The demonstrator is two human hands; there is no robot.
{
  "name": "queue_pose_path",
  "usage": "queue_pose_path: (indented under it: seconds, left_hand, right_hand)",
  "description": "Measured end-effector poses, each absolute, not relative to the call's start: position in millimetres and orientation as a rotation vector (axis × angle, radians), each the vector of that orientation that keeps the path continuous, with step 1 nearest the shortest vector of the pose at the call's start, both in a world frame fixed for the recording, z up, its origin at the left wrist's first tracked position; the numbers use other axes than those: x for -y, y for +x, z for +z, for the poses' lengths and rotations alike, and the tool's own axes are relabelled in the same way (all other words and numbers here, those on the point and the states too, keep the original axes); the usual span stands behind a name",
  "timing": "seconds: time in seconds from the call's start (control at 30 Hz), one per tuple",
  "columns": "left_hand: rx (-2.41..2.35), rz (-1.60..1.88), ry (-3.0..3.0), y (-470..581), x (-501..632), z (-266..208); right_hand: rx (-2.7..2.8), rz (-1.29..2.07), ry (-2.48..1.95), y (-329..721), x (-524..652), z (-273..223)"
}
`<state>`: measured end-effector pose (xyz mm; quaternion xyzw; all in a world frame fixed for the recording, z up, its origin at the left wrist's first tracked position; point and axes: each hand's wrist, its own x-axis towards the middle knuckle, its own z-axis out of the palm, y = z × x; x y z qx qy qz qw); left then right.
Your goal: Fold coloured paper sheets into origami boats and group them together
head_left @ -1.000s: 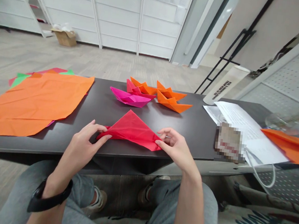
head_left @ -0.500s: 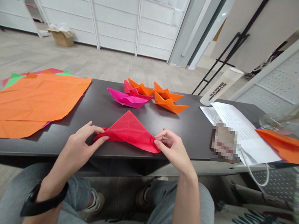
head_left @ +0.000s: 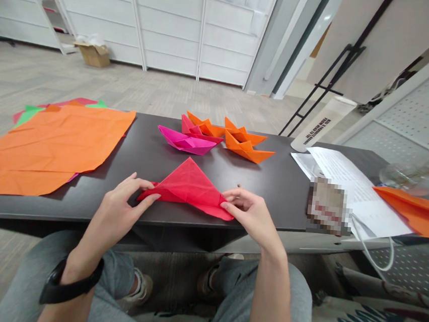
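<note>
A red sheet of paper, folded to a triangular peak with a turned-up lower edge, rests near the front of the dark table. My left hand pinches its left corner between thumb and fingers. At the right corner, my right hand grips the paper the same way. Beyond the peak sit several folded paper boats: a magenta one at the left and an orange one at the right, with others close behind them.
A stack of orange paper sheets covers the table's left end. At the right lie printed white pages, a blurred-out item, a white cable and folded orange paper. A white cylinder stands at the back edge.
The whole view has shifted slightly, so everything sits a little further right. Both hands keep their hold on the red paper, whose shape looks nearly the same.
</note>
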<state>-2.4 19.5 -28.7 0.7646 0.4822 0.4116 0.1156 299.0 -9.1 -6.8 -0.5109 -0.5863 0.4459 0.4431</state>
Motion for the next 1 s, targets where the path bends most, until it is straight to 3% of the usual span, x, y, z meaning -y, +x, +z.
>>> queue_pose_path:
  seconds: [0.47,1.0]
  left_hand:
    - [-1.444,1.187,2.178,1.1,-15.0,-20.3]
    - [-1.392,1.174,2.193,1.6,-16.8,-23.2]
  right_hand:
    - [1.672,1.05,-1.033,310.2,12.7,0.5]
    - [1.296,1.037,-1.167,299.2,2.7,-7.3]
